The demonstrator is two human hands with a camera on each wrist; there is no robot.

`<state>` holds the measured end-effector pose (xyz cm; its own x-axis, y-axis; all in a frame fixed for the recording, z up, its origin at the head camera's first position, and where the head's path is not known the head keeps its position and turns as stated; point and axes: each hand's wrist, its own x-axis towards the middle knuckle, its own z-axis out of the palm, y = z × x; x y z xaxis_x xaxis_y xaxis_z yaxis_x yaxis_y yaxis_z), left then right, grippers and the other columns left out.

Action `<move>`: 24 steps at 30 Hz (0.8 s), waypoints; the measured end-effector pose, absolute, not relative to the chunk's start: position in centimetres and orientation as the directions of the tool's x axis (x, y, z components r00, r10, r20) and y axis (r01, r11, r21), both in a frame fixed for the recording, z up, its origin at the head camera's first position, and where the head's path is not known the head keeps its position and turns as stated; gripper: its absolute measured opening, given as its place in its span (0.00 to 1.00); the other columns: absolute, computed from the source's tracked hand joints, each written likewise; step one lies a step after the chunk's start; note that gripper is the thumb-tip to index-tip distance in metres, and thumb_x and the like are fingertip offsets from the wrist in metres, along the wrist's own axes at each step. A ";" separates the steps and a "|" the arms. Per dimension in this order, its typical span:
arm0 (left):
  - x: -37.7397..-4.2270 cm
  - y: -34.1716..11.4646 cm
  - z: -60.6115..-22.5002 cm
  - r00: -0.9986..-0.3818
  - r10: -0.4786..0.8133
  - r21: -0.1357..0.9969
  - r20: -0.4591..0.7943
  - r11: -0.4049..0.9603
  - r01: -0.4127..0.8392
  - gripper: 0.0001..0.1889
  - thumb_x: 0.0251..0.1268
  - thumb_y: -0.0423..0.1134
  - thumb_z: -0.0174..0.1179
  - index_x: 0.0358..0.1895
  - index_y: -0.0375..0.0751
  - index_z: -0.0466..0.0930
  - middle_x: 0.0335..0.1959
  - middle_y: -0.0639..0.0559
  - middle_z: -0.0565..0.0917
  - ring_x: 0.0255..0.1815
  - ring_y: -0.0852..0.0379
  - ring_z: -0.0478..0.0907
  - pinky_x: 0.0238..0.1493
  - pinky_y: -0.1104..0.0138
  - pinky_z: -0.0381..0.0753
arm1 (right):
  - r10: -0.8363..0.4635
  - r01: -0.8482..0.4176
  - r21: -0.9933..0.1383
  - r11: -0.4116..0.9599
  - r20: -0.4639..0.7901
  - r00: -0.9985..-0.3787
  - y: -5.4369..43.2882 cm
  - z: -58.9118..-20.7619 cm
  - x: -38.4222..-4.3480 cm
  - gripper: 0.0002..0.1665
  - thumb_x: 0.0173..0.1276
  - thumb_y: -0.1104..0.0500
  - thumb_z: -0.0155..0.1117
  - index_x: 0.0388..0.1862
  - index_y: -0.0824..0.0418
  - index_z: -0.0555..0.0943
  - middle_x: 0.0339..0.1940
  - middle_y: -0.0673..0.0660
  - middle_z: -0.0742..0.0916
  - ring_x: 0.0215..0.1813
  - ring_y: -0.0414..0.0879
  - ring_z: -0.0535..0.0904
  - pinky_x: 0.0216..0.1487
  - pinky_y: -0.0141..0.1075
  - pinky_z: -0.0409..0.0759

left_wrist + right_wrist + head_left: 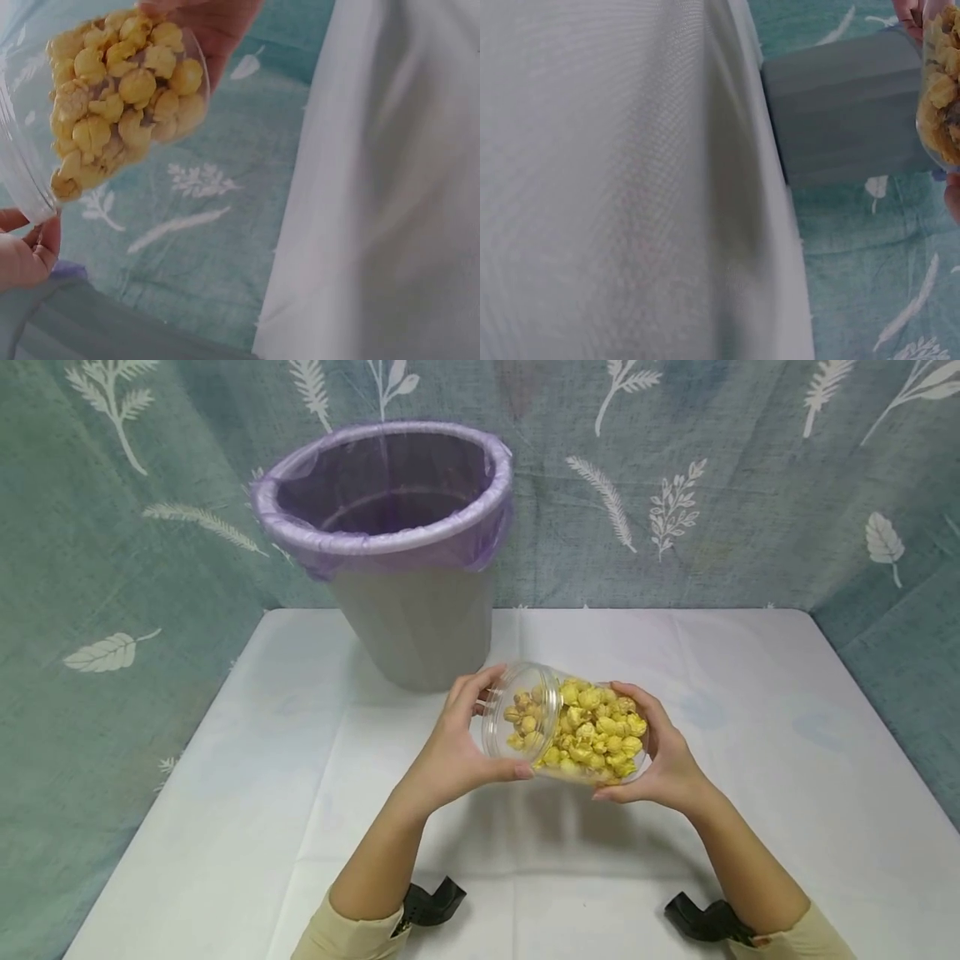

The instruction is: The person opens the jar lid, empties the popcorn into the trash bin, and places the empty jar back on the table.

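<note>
Holding a clear jar (552,714) of yellow popcorn (596,731) sideways above the white table (225,777).
Gripping its rim end with the left hand (467,739), its base with the right hand (663,760); hard to tell whether capped. Raised over the middle, near but apart from a grey bin (423,631) with purple liner (408,539), standing beyond to the left. With wide room out to both side edges, and a leafy curtain (750,543) just behind the far edge.
</note>
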<state>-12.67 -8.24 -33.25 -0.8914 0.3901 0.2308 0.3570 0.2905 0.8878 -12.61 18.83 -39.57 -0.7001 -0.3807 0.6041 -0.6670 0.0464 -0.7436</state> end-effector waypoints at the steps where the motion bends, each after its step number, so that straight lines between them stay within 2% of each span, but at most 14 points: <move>1: -12.7 -8.3 -33.3 -0.889 0.394 0.892 0.233 0.276 0.357 0.57 0.31 0.44 0.81 0.71 0.46 0.57 0.59 0.48 0.65 0.57 0.51 0.63 0.60 0.55 0.66 | -0.379 -0.672 -0.739 0.055 0.607 -0.698 18.9 -39.5 -12.6 0.66 0.38 0.58 0.83 0.69 0.77 0.52 0.70 0.52 0.65 0.70 0.42 0.60 0.57 0.24 0.72; 5: -12.9 -8.6 -33.6 -0.851 0.455 0.893 0.261 0.220 0.392 0.63 0.28 0.67 0.73 0.74 0.47 0.52 0.63 0.46 0.61 0.60 0.50 0.60 0.62 0.53 0.63 | -0.367 -0.659 -0.752 0.032 0.604 -0.707 19.0 -39.3 -12.5 0.66 0.39 0.57 0.82 0.69 0.77 0.51 0.70 0.53 0.65 0.69 0.42 0.61 0.60 0.26 0.70; 7: -13.0 -8.8 -33.7 -0.822 0.497 0.883 0.278 0.205 0.422 0.67 0.24 0.74 0.66 0.75 0.50 0.48 0.66 0.47 0.59 0.62 0.51 0.59 0.62 0.52 0.62 | -0.360 -0.649 -0.761 0.006 0.603 -0.712 19.0 -39.3 -12.5 0.68 0.36 0.62 0.84 0.70 0.77 0.51 0.70 0.55 0.64 0.69 0.42 0.61 0.61 0.27 0.70; 8: -13.1 -8.9 -33.7 -0.808 0.515 0.878 0.286 0.197 0.437 0.67 0.24 0.74 0.66 0.76 0.52 0.46 0.68 0.48 0.58 0.63 0.51 0.58 0.62 0.52 0.62 | -0.357 -0.638 -0.770 -0.008 0.598 -0.717 19.1 -39.2 -12.4 0.68 0.34 0.66 0.84 0.70 0.76 0.51 0.70 0.57 0.64 0.68 0.42 0.62 0.60 0.27 0.71; 12: -13.4 -9.1 -33.8 -0.760 0.559 0.862 0.333 0.147 0.485 0.67 0.25 0.69 0.69 0.76 0.58 0.41 0.71 0.51 0.53 0.68 0.50 0.54 0.67 0.49 0.57 | -0.360 -0.595 -0.803 -0.040 0.567 -0.741 19.1 -39.0 -12.3 0.70 0.27 0.77 0.80 0.71 0.74 0.51 0.70 0.57 0.63 0.67 0.43 0.63 0.57 0.28 0.73; 17: -13.7 -9.4 -33.7 -0.689 0.586 0.834 0.426 0.040 0.550 0.65 0.32 0.59 0.74 0.76 0.53 0.41 0.74 0.50 0.49 0.75 0.51 0.47 0.72 0.52 0.49 | -0.387 -0.592 -0.804 -0.048 0.562 -0.731 19.0 -39.3 -12.3 0.69 0.28 0.77 0.80 0.71 0.73 0.53 0.71 0.55 0.62 0.68 0.42 0.62 0.54 0.26 0.75; 21: -13.6 -9.6 -33.4 -0.663 0.612 0.824 0.431 0.033 0.566 0.67 0.30 0.41 0.80 0.76 0.50 0.40 0.75 0.49 0.50 0.75 0.50 0.47 0.73 0.55 0.49 | -0.413 -0.576 -0.814 -0.071 0.550 -0.726 18.9 -39.4 -12.3 0.70 0.27 0.79 0.78 0.72 0.72 0.52 0.71 0.57 0.61 0.62 0.40 0.69 0.49 0.27 0.78; 24: -13.5 -9.5 -33.4 -0.671 0.604 0.817 0.430 0.055 0.574 0.70 0.24 0.29 0.81 0.76 0.48 0.41 0.74 0.49 0.53 0.74 0.49 0.51 0.72 0.55 0.53 | -0.420 -0.573 -0.816 -0.078 0.548 -0.723 18.9 -39.4 -12.4 0.70 0.26 0.80 0.78 0.72 0.72 0.52 0.71 0.58 0.62 0.62 0.40 0.69 0.50 0.28 0.77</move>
